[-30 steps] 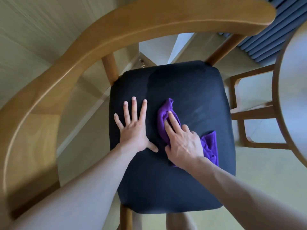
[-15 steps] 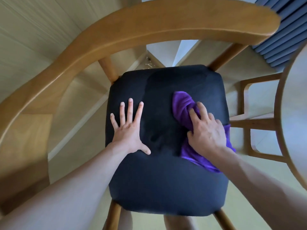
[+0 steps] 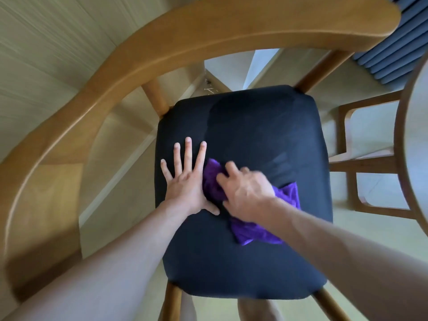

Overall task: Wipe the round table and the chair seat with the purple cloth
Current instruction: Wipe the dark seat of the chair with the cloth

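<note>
I look straight down on a wooden chair with a black padded seat (image 3: 254,126). My left hand (image 3: 185,181) lies flat on the seat's left part, fingers straight and spread. My right hand (image 3: 243,191) presses the crumpled purple cloth (image 3: 254,230) onto the middle of the seat, its fingers curled into the fabric. The cloth bunches up against my left thumb and trails out behind my right wrist. The round table (image 3: 416,140) shows only as a pale top with a wooden rim at the right edge.
The chair's curved wooden backrest (image 3: 208,40) arcs over the top and left of the view. Wooden table legs and braces (image 3: 361,161) stand right of the seat. Pale floor lies around, with a blue ribbed curtain (image 3: 398,52) at upper right.
My right hand has dragged the cloth from the seat's right side back to the left, up against my left hand. The left hand stays flat in place.
</note>
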A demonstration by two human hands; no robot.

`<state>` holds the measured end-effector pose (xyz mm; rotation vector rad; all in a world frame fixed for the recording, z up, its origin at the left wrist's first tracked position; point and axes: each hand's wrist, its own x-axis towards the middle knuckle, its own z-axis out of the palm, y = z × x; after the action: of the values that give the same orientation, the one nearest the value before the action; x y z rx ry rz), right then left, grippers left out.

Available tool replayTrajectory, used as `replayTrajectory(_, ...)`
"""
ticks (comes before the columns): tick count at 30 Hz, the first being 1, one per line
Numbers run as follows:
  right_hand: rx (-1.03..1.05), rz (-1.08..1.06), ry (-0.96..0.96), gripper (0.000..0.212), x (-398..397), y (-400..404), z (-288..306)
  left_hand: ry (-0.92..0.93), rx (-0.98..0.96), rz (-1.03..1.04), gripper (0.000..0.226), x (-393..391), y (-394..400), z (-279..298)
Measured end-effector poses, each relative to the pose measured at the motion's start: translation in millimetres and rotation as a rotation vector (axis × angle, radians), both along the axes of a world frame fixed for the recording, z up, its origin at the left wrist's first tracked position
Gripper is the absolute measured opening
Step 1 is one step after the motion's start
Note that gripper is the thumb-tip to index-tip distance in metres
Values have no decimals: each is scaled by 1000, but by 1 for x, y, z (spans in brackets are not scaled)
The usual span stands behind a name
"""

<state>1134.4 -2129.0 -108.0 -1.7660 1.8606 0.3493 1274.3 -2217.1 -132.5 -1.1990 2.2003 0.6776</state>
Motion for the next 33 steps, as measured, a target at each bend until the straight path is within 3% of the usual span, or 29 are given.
replayTrajectory(4,-6,-419,110,43,-49,-24,1,-49,-32,-47,180,-4,1,5)
replayTrajectory(7,-15,-637,71,41,-35,-25,-1,-28,-46,-108,170,-1,-2,11)
replayTrajectory(9,2,-564,-3,47,4,-20,-1,-3,-91,-111,154,4,-10,17)
replayTrajectory(13,81,-175,-153,45,65,-1,0,-68,-105,-127,103,16,-30,24)
replayTrajectory(16,33,-161,-115,46,37,-10,-3,-177,-10,-151,91,19,-39,22)
replayTrajectory(20,-58,-671,17,43,-43,-47,-7,-181,3,-125,88,17,-40,18)
replayTrajectory(22,-59,-828,20,39,-57,-60,-9,-187,23,-100,88,15,-38,17)
replayTrajectory(24,-71,-767,-10,40,-35,-64,-7,-190,52,-70,89,14,-38,16)
replayTrajectory(28,32,-278,-170,44,52,-52,-4,-145,103,2,96,18,-38,13)
replayTrajectory(31,21,-213,-159,41,46,-58,-6,-128,136,-4,104,24,-37,15)
replayTrajectory(33,-38,-280,-66,42,10,-68,-10,-126,125,-23,98,23,-36,16)
